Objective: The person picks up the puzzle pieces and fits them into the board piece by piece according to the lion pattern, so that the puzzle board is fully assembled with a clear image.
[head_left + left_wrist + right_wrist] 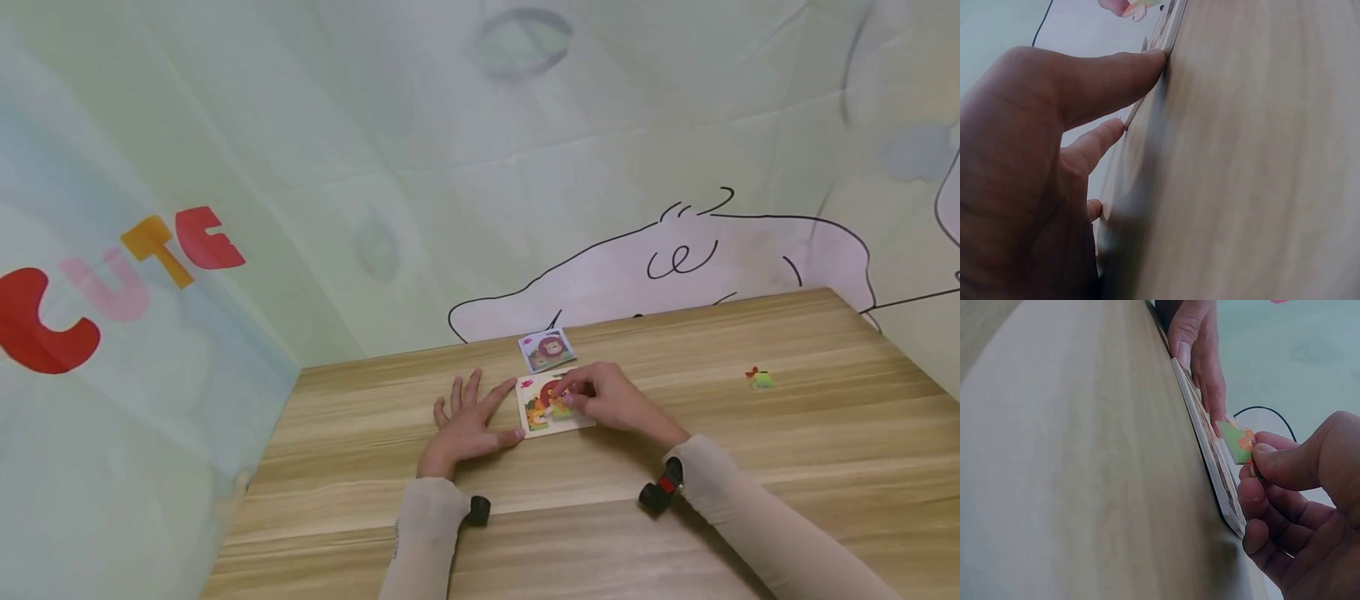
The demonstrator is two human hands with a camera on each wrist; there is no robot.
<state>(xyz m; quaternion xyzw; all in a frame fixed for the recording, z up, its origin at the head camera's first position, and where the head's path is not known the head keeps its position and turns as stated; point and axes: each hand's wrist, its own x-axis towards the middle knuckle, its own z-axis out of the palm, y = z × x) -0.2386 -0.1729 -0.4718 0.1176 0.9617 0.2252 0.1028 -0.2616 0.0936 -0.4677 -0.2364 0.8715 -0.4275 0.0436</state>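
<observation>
A small picture puzzle board [557, 431] lies on the wooden table, with colourful animal pieces set in its left part. My left hand [467, 432] rests beside it with fingers spread, thumb and index fingertip at its left edge. Over the board's right side, my right hand [611, 402] pinches a puzzle piece [1234, 444] between thumb and fingers. The piece is thin, green and orange, and stands tilted above the board in the right wrist view. In the left wrist view, the left thumb [1116, 81] touches the board's side.
Just behind the board lies a square picture card [547, 350] showing a lion. Another loose puzzle piece [761, 379], green and red, lies off to the right on the table [360, 467]. A printed cloth backdrop [420, 208] hangs along the table's back edge.
</observation>
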